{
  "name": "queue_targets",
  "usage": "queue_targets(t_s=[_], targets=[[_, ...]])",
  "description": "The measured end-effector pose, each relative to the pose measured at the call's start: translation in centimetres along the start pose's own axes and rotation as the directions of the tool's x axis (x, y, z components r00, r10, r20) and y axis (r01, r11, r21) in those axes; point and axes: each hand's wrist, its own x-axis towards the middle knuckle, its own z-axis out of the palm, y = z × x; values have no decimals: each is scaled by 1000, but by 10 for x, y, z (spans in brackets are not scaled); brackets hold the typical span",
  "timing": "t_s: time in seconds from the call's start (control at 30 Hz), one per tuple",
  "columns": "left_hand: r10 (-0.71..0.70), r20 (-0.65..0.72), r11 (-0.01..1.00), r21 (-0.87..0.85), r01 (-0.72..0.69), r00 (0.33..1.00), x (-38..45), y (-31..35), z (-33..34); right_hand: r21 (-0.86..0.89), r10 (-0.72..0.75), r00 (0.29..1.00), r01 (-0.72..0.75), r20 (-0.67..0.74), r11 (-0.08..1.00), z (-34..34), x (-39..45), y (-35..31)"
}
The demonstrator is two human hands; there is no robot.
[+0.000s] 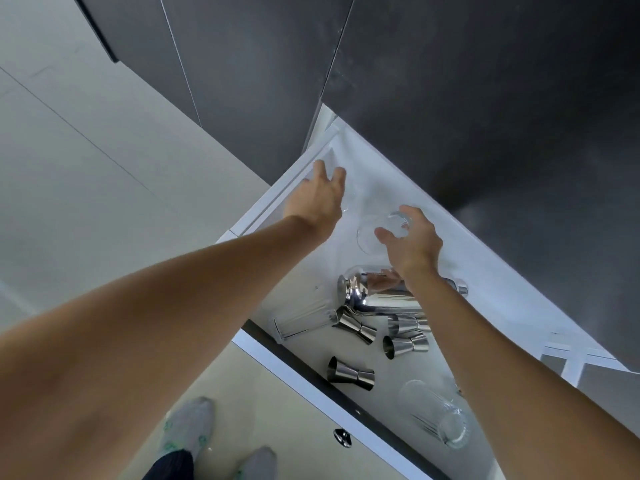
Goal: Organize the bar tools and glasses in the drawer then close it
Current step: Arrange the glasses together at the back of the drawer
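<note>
The white drawer (491,282) stands pulled out. My right hand (412,244) curls around a clear glass (372,237) lying on its side near the drawer's back. My left hand (320,195) reaches to the far left corner with fingers spread; a faint glass edge shows under the palm, and I cannot tell whether it is gripped. A shiny cocktail shaker (374,296) lies under my right wrist. Several steel jiggers (356,329) lie scattered in front of it. One ribbed glass (304,320) lies at the left front, another ribbed glass (436,417) at the right front beside my forearm.
Dark cabinet fronts (485,98) overhang the drawer's back. The drawer's pale front panel carries a metal knob (343,438). My feet in grey socks (188,427) stand on the light floor below. White dividers (571,365) show at the drawer's right end.
</note>
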Motion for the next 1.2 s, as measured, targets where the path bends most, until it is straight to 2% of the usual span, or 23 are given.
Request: queue_targets(t_s=[0.17, 0.33, 0.5, 0.63, 0.83, 0.93, 1.0, 1.03, 1.1, 1.17, 1.2], targets=[[43, 16, 997, 67, -44, 999, 18, 8, -4, 218, 135, 991, -131, -5, 967, 7, 11, -12], [80, 2, 995, 57, -80, 997, 37, 8, -3, 276, 113, 993, -103, -20, 956, 11, 20, -14], [120, -9, 992, 31, -120, 993, 41, 8, 1, 283, 59, 998, -49, -25, 958, 16, 23, -15], [101, -21, 994, -45, -102, 995, 37, 6, 2, 280, 15, 1000, -9, -20, 960, 17, 24, -16], [101, 9, 988, -116, -100, 995, -3, 0, 6, 175, -53, 998, 44, 43, 984, -2, -2, -3], [98, 106, 974, -216, -74, 989, -44, -12, 9, 10, -169, 980, 169, 109, 986, -30, -34, 18], [69, 228, 984, -175, -29, 971, -71, -26, 14, -98, -220, 962, 238, 163, 966, -50, -59, 42], [46, 334, 992, -127, -3, 942, -83, -31, 16, -147, -203, 964, 230, 173, 962, -61, -73, 56], [-16, 549, 1000, -2, 21, 835, -101, -38, 21, -247, -99, 979, 142, 179, 959, -81, -99, 82], [-74, 664, 995, 101, 8, 744, -106, -38, 24, -343, 55, 969, 32, 241, 939, -97, -119, 108], [-92, 687, 993, 121, 11, 720, -106, -37, 27, -392, 124, 948, 1, 293, 920, -103, -128, 120]])
